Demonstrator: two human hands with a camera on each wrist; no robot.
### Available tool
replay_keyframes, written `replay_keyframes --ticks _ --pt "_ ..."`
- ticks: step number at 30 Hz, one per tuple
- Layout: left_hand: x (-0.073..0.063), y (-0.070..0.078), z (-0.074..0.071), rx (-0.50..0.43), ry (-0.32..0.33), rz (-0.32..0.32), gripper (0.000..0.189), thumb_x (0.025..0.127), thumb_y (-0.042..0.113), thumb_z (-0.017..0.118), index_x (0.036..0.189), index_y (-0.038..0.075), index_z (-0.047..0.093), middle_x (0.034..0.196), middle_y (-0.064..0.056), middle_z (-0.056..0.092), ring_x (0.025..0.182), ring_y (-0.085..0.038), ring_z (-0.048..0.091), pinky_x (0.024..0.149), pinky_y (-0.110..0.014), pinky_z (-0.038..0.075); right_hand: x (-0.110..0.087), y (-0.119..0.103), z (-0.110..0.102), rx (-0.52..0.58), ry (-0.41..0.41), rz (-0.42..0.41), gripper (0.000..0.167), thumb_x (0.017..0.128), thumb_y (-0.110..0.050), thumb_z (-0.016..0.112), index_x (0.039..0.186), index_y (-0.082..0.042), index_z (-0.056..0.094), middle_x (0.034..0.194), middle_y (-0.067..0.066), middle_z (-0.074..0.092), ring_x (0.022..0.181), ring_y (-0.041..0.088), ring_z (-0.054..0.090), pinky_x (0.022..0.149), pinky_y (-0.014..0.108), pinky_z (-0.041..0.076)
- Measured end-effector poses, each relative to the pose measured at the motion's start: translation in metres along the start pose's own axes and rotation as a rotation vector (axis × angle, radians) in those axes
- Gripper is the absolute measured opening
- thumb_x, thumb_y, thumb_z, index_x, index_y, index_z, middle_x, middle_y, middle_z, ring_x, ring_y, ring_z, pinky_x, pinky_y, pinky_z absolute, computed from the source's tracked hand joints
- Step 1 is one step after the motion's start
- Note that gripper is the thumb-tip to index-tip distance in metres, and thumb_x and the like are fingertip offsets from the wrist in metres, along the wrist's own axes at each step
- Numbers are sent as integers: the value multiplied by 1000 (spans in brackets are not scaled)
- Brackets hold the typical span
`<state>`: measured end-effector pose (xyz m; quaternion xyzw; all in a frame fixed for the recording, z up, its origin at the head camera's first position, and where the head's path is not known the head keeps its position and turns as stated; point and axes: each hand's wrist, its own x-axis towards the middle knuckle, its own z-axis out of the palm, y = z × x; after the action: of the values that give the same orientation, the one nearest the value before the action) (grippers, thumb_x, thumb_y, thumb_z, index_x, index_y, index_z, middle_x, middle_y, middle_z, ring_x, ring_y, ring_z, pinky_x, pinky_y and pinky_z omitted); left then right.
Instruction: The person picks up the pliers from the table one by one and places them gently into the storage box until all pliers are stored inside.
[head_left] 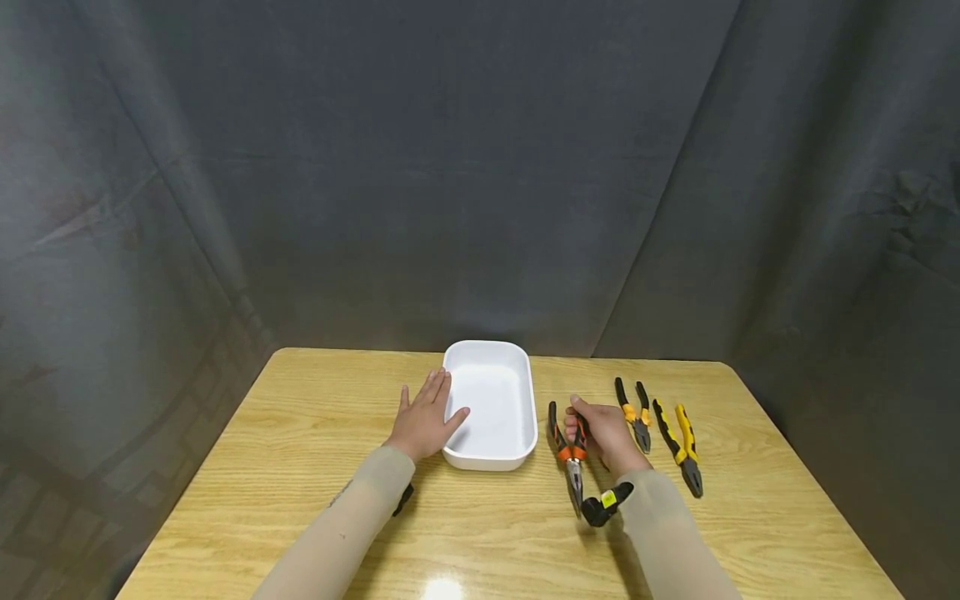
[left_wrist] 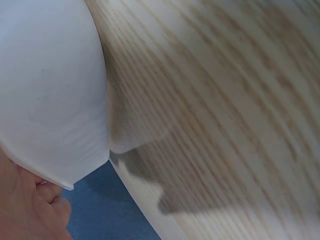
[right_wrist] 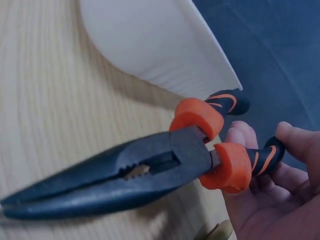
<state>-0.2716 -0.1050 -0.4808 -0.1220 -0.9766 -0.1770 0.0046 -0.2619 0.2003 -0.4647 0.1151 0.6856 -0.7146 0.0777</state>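
Thumb and fingers of my right hand point(head_left: 606, 432) pinch one handle of the long-nose pliers point(head_left: 574, 471). These have black and orange grips, and their metal nose points back toward me. In the right wrist view the long-nose pliers point(right_wrist: 165, 162) show spread handles and a nearly closed nose, with the right hand point(right_wrist: 280, 185) gripping the nearer handle. My left hand point(head_left: 426, 421) lies with spread, straight fingers on the left rim of a white rectangular tub point(head_left: 491, 461). Nothing lies inside the tub. The left wrist view has the left hand point(left_wrist: 35, 210) against the tub's wall point(left_wrist: 60, 125).
To the right of my right hand lie black-and-orange-yellow pliers point(head_left: 637, 421) and larger yellow-and-black pliers point(head_left: 685, 454), handles pointing away. Everything stands on a wood-grain table point(head_left: 262, 467). A dark grey curtain point(head_left: 450, 183) hangs right behind the table's far edge.
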Motion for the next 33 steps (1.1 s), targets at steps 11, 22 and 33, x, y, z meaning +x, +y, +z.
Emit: replay_keyframes --ticks 11,22,33 --pt "0 2 -2 -10 6 4 81 104 59 39 161 4 21 169 -11 17 156 -27 11 122 -64 4 5 -8 6 -36 -14 -38 45 107 -27 52 108 16 62 75 5 67 64 11 63 63 26 59" --pt "1 2 0 -8 13 12 81 104 58 40 161 4 22 168 -12 18 156 -26 12 122 -64 5 7 -17 13 -25 -56 -33 46 107 -33 53 108 12 61 76 3 67 66 11 63 64 24 58" --pt "-1 1 0 -29 -5 -5 77 106 52 41 162 4 20 169 -10 16 156 -27 11 122 -63 3 9 -32 26 -17 -26 2 48 108 -35 49 113 11 61 73 1 67 61 10 64 52 18 51"
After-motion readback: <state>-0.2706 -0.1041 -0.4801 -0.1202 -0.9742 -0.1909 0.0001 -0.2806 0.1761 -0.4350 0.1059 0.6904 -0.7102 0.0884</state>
